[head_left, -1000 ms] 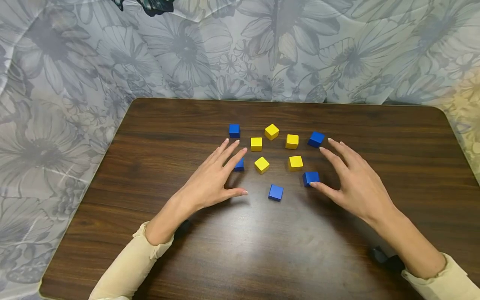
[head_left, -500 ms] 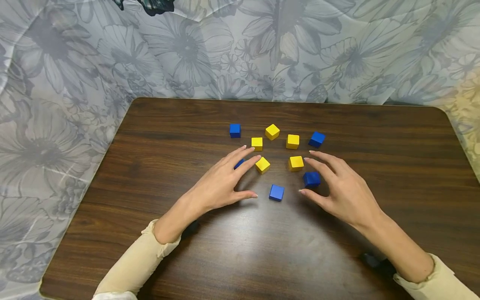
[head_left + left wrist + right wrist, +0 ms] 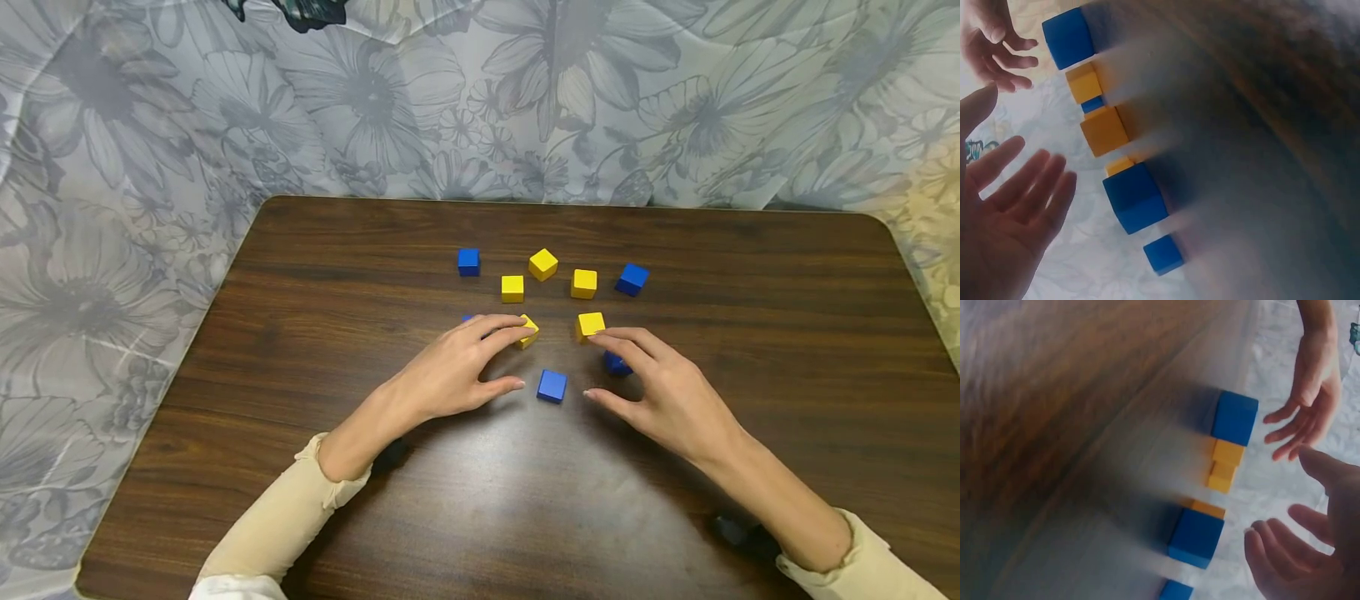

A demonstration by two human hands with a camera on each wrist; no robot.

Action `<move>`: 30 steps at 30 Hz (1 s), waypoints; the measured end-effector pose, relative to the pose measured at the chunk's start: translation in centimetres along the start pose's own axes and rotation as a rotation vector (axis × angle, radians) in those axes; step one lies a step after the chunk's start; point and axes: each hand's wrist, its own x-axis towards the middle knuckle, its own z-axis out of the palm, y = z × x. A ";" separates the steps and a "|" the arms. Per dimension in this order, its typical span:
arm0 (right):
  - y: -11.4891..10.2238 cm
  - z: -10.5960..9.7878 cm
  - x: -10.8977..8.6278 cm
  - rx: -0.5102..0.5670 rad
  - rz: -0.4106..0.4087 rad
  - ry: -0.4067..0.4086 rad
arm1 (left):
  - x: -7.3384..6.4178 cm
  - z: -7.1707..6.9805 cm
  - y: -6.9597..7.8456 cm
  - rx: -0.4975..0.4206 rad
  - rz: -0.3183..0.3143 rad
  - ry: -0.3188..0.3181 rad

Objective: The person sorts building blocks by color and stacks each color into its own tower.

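Observation:
Several blue and yellow cubes lie spread on a dark wooden table. My left hand hovers palm-down over the left of the group, fingers loosely bent. It partly covers one yellow cube and nearly all of a blue one. Opposite it, my right hand is held the same way, overlapping another blue cube; its fingertips appear right at a yellow cube. Between the two thumbs sits the nearest blue cube. Both wrist views show the fingers spread, holding nothing, beside the cubes.
Farther back are a blue cube at left, three yellow cubes, one of them rearmost, and another blue cube at right. Behind the table's far edge hangs a flower-patterned cloth.
Both hands have come inward toward each other and slightly nearer the body, closing around the front blue cube. The cubes have stayed in place.

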 end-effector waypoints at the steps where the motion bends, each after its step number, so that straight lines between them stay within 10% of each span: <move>1: -0.1 0.1 0.0 0.005 0.001 -0.005 | 0.1 0.1 0.0 -0.015 0.003 -0.003; 30: -1.4 1.8 0.2 0.127 0.224 -0.116 | 2.3 1.6 0.7 -0.422 -0.194 -0.259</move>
